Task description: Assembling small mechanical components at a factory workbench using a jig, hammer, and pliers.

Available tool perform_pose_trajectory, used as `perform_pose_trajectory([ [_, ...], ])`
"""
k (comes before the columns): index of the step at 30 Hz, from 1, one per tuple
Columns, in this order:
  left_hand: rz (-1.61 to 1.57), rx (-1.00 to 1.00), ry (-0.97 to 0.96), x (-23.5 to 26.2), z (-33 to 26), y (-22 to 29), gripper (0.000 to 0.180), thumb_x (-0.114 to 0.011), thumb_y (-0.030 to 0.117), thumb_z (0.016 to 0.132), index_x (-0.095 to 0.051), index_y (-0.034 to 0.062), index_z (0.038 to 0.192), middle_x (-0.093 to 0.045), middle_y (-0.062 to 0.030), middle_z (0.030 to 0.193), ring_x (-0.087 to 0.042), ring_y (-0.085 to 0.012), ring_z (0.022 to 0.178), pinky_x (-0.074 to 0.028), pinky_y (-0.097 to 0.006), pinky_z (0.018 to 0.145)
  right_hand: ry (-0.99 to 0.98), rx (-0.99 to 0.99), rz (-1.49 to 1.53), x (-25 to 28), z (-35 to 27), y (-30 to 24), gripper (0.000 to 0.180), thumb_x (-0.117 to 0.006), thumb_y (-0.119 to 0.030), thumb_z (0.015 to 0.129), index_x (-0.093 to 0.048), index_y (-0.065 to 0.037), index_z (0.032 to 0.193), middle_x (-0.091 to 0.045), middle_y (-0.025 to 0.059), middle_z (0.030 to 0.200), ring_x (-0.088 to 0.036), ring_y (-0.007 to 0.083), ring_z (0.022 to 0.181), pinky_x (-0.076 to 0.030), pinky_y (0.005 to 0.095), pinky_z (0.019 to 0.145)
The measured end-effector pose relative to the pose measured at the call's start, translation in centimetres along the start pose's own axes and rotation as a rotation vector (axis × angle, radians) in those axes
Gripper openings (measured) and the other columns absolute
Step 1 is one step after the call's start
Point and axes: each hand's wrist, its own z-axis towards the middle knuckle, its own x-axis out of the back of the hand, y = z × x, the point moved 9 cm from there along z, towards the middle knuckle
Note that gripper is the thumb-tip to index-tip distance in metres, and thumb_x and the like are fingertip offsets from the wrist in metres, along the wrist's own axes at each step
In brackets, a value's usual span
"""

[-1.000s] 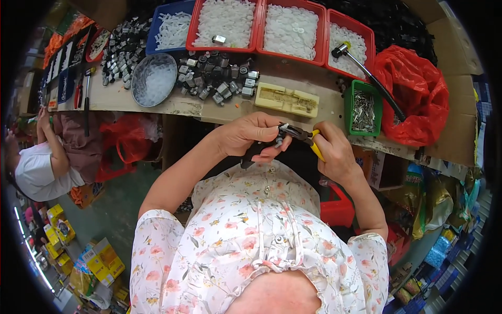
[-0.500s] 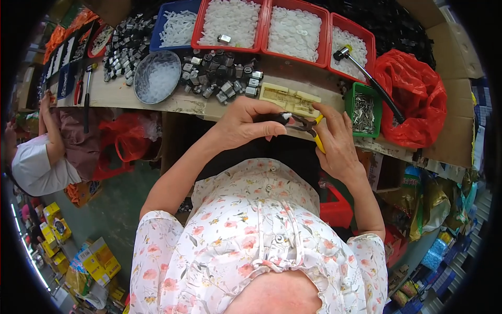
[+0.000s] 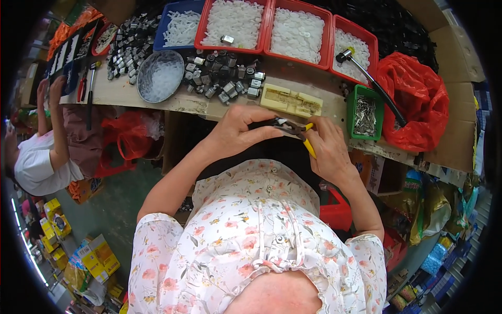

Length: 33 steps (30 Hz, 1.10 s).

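My left hand (image 3: 235,133) is closed around a small black part (image 3: 260,124), pinched between thumb and forefinger, with a bit of white at its end. Yellow-handled pliers (image 3: 309,147) sit in my right hand (image 3: 330,152), fingers wrapped round the grips. The jaws reach left to the black part's end, close to my left fingertips; whether they grip it I cannot tell. Just beyond both hands lies a cream-coloured block with hollows (image 3: 291,101) on the bench edge. To its left spreads a heap of small black-and-silver metal pieces (image 3: 226,78).
Red trays (image 3: 270,31) of white plastic pieces line the back, beside a blue tray (image 3: 156,39). A round metal bowl (image 3: 140,86) stands left. Right are a green box of metal pins (image 3: 349,118), a hammer (image 3: 384,94) and a red bag (image 3: 418,125). Another person (image 3: 44,157) sits far left.
The pliers have turned and shifted slightly left, their jaws now at the black part. The part has tilted in my left hand. The other person's arms have moved.
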Motion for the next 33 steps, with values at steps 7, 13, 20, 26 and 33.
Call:
perform_pose_trajectory([
  [7,0.779,0.3,-0.391,4.1,-7.2,-6.5,0.029,-0.073,0.019,0.085,-0.069,-0.0051,0.101,-0.069,-0.0204,0.086,-0.067,-0.0316,0.075,-0.051,-0.037,0.07,0.098,-0.095,-0.124,0.1,0.9,4.9,0.039,-0.066,0.005,0.07,-0.058,-0.001,0.108,-0.051,0.017,0.122,-0.05,0.0372,0.116,-0.04,0.0454,0.099],
  [13,0.591,0.148,-0.168,6.3,-2.3,-1.0,0.023,-0.073,0.014,0.085,-0.07,-0.004,0.099,-0.069,-0.0194,0.086,-0.067,-0.0359,0.078,-0.051,-0.039,0.069,0.117,-0.12,-0.171,0.1,2.8,6.8,0.037,-0.065,0.005,0.073,-0.056,-0.001,0.108,-0.052,0.0163,0.12,-0.051,0.0361,0.115,-0.041,0.0457,0.098],
  [20,0.768,-0.314,0.212,11.0,11.9,1.4,0.02,-0.072,0.012,0.085,-0.072,-0.0011,0.099,-0.07,-0.0159,0.088,-0.069,-0.0307,0.083,-0.053,-0.037,0.076,0.019,-0.255,-0.177,-0.5,2.5,10.5,0.037,-0.061,0.006,0.075,-0.054,0.001,0.11,-0.052,0.0188,0.12,-0.052,0.0376,0.112,-0.043,0.0445,0.096],
  [26,1.021,-0.585,0.472,12.6,22.6,0.8,0.017,-0.07,0.012,0.085,-0.073,0.0012,0.098,-0.069,-0.014,0.1,-0.067,-0.0333,0.091,-0.054,-0.04,0.081,-0.009,-0.207,-0.262,-0.6,2.6,10.0,0.038,-0.06,0.007,0.075,-0.054,0.001,0.112,-0.052,0.0205,0.123,-0.051,0.0381,0.115,-0.042,0.0441,0.1],
  [33,1.236,-0.484,0.326,12.9,27.9,-1.2,0.004,-0.064,0.005,0.076,-0.066,0.0021,0.074,-0.061,-0.0178,0.086,-0.062,-0.0364,0.092,-0.053,-0.045,0.079,-0.014,-0.179,-0.179,0.1,2.1,9.3,0.047,-0.063,0.008,0.074,-0.055,0.0,0.119,-0.049,0.019,0.13,-0.048,0.0377,0.124,-0.04,0.0446,0.105],
])
